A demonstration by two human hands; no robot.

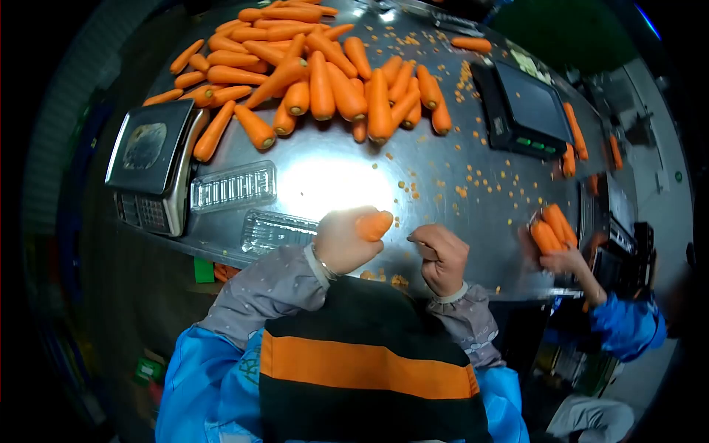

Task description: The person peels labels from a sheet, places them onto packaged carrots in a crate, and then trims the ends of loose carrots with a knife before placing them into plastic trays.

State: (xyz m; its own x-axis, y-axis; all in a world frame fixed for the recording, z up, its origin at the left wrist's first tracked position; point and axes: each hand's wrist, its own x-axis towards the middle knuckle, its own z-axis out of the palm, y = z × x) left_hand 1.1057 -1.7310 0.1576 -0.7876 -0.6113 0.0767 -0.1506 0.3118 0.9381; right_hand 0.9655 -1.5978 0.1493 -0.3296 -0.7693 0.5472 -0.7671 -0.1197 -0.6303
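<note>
My left hand is wrapped round a carrot, whose end sticks out towards the right, above the table's near edge. Just right of it is my right hand, its fingers curled and closed; whatever they hold, if anything, is too small to make out. A clear plastic tray lies partly behind my left hand, and a second clear tray rests beyond it to the left. Small orange bits lie on the metal table near both hands.
A large carrot pile covers the back left. One scale stands at the left, another scale at the back right. At the right, a co-worker's hand holds several carrots.
</note>
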